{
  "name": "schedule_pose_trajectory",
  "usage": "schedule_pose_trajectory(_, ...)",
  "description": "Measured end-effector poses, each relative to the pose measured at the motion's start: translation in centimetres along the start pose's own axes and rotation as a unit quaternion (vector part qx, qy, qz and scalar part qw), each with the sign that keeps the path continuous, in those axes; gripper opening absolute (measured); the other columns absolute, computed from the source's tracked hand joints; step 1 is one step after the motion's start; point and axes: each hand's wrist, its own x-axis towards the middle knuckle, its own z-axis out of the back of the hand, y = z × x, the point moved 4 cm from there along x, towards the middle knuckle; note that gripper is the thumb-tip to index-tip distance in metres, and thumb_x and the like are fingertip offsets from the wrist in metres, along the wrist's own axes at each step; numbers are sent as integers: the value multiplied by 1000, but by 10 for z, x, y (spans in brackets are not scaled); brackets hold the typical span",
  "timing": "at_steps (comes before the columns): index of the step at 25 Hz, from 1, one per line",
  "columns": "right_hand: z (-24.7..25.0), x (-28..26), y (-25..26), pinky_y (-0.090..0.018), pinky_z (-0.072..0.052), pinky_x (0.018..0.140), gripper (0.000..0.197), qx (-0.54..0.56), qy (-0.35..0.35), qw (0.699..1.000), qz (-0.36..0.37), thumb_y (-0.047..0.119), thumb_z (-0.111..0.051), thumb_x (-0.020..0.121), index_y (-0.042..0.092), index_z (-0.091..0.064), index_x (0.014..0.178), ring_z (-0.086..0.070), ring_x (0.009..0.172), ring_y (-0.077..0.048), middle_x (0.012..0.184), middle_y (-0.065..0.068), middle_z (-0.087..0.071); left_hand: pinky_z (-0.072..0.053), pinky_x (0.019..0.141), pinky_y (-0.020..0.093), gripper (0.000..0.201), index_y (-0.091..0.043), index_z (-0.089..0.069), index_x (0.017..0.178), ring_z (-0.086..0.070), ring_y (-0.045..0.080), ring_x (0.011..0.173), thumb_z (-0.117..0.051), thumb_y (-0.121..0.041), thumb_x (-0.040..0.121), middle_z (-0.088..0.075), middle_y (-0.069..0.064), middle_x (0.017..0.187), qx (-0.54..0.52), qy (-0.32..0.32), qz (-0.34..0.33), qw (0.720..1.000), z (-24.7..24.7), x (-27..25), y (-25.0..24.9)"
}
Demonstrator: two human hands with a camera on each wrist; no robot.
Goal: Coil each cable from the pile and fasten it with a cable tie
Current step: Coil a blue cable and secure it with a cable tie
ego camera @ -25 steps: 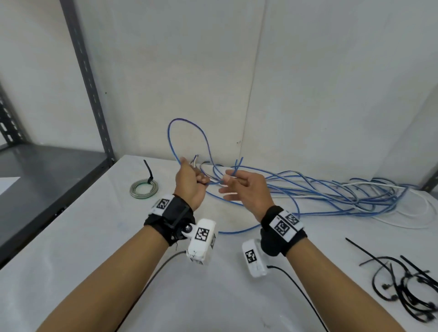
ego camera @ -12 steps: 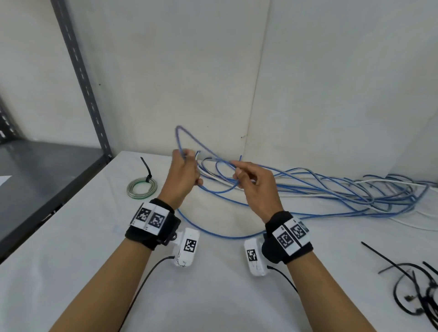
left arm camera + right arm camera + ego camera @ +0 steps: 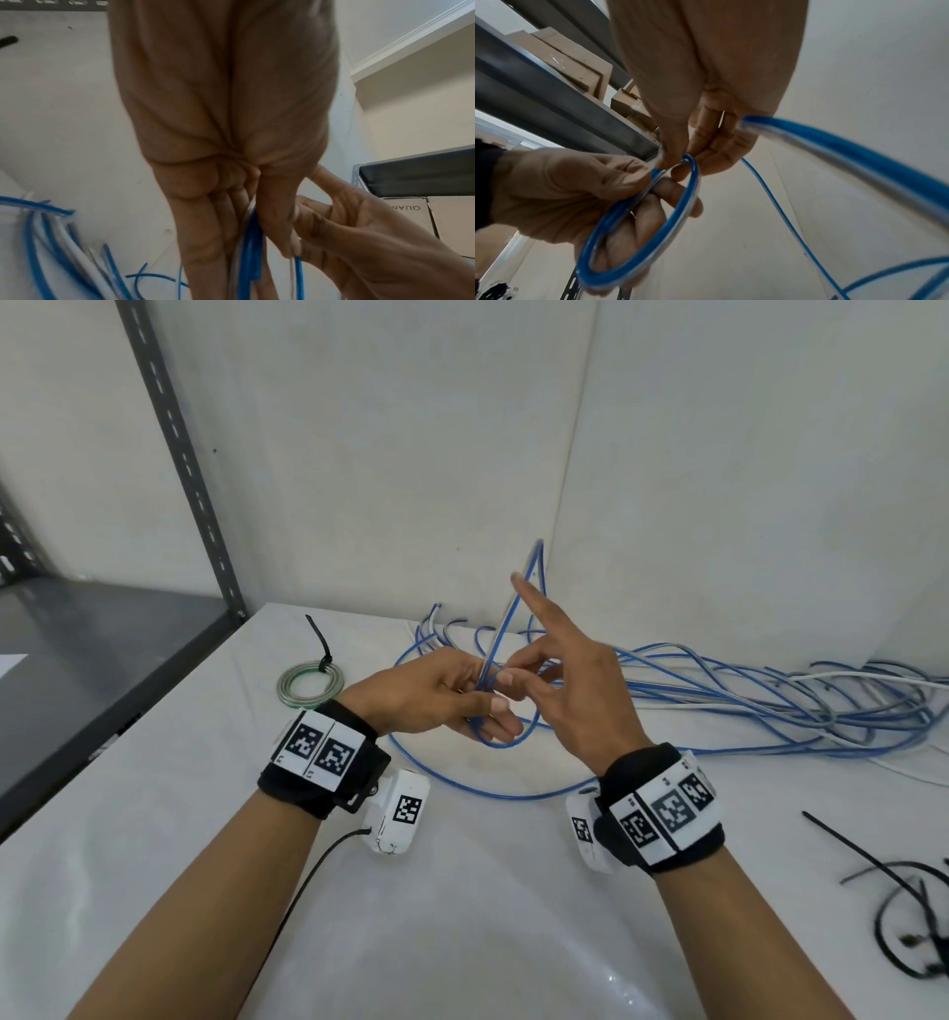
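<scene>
A blue cable [image 3: 506, 629] runs from the pile [image 3: 770, 706] up to my hands above the white table [image 3: 462, 916]. My left hand [image 3: 493, 711] grips a small coil [image 3: 680, 203] of this cable between thumb and fingers. The cable [image 3: 250, 253] runs down between that thumb and the fingers. My right hand [image 3: 513, 672] meets the left and pinches the cable at the top of the coil [image 3: 687, 160]. Its index finger points straight up. A narrow loop of cable stands above both hands.
A finished green coil [image 3: 308, 683] with a black tie lies at the back left. Several black cable ties [image 3: 904, 916] lie at the right edge. A dark metal shelf [image 3: 102, 649] and its upright post [image 3: 174, 433] border the table on the left. Walls close the corner behind.
The wide loop above my left hand has been drawn into a small coil in that hand. My right hand has come over to the left and raised its index finger.
</scene>
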Motion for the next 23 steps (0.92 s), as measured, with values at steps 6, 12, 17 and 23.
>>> schedule_pose_trajectory(6,0,2,-4,-44,-49,85,27,-170,-15,984,55,35,-70,91,32,-74,117,-54,96,-19,97,5,-63,-57,98,44,19,-5,-68,117,-73,21,106,-57,-12,103,-77,12,106,64,-9,26,998,6,-3,-3)
schedule_pose_trajectory(12,10,6,-4,-47,-46,98,13,-195,-31,977,80,39,-70,92,27,-74,88,-60,89,-10,93,13,-72,-58,95,43,17,-3,-72,107,-75,22,99,-61,-15,102,-78,12,100,72,-38,8,997,11,-8,-12)
schedule_pose_trajectory(17,18,6,-5,-23,-46,64,12,-67,-71,995,37,31,-75,89,20,-78,86,-60,73,-7,81,11,-72,-60,90,36,17,-3,-73,107,-74,27,95,-63,-15,99,-78,15,99,24,-73,-22,997,17,-13,-21)
schedule_pose_trajectory(23,30,4,-4,-13,-40,63,11,-27,-174,984,16,26,-75,90,16,-77,85,-59,67,-2,77,9,-71,-59,93,41,21,1,-72,109,-75,30,100,-61,-15,100,-77,17,100,12,-76,-25,997,19,-12,-22)
